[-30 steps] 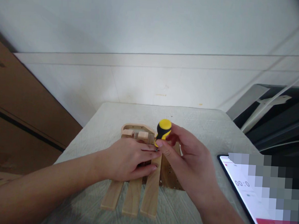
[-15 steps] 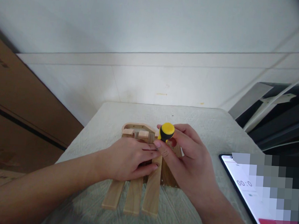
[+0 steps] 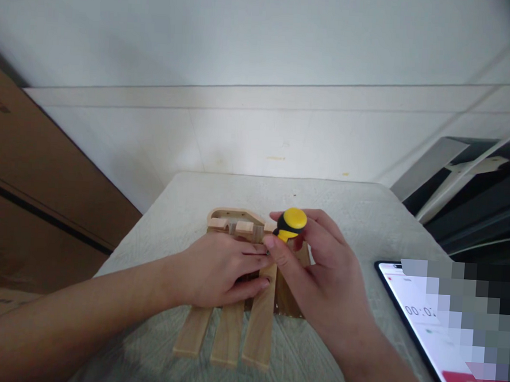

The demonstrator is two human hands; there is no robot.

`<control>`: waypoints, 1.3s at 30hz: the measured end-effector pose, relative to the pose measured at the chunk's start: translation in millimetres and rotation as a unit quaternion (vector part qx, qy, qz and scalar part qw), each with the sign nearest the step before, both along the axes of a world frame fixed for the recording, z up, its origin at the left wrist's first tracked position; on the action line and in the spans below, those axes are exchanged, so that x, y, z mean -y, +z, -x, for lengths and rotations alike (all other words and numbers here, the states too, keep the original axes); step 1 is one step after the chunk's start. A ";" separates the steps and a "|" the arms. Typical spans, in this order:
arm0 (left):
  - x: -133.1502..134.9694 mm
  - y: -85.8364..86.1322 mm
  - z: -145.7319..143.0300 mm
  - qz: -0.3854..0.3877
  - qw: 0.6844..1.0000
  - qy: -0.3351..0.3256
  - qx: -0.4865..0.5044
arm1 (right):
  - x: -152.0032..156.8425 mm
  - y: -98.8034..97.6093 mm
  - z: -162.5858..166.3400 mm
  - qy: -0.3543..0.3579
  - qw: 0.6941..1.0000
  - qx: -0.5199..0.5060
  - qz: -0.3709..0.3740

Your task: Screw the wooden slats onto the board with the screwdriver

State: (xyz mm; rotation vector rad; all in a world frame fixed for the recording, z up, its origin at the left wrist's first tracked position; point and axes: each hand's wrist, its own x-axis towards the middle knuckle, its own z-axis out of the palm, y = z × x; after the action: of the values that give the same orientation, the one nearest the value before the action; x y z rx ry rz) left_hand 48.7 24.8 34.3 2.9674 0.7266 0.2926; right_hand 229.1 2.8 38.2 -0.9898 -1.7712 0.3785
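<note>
In my right hand [image 3: 328,270] is a screwdriver [image 3: 294,221] with a yellow and black handle, its butt end facing me. Thumb and fingers close around the handle, and the shaft is mostly hidden. A small metallic spot, perhaps a screw, shows at the thumb tip. My left hand [image 3: 219,269] lies flat across several wooden slats [image 3: 260,329], fingers stretched towards the screwdriver tip and resting on the rightmost slat. Beneath and behind the hands is a wooden frame with a rounded side piece [image 3: 236,214], partly covered by them.
The work lies on a small table with a pale textured cover [image 3: 149,230], against a white wall [image 3: 241,138]. A phone [image 3: 424,322] showing a timer lies at the right. Brown cardboard boxes [image 3: 42,201] stand left; dark panels with a white bracket [image 3: 459,174] stand right.
The screwdriver handle has turned and tipped slightly to the right in my right hand's fingers. My left hand stays in place on the slats.
</note>
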 end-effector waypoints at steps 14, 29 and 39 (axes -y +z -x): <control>-0.1 -1.2 -0.3 -0.016 1.000 0.005 -0.010 | 2.2 -0.6 -1.0 0.001 1.000 0.005 0.002; -0.4 -4.0 0.6 -0.010 1.000 0.014 -0.005 | 1.1 -1.8 0.8 0.007 1.000 0.020 -0.019; -0.3 -1.0 -1.5 0.001 1.000 0.010 -0.001 | 2.3 -3.2 0.9 0.030 0.999 0.013 0.021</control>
State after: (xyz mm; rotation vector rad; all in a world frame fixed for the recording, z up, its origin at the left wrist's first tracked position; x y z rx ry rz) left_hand 50.2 25.1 33.3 2.9615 0.7581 0.2891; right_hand 228.3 0.4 35.0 -0.9768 -1.8251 0.4432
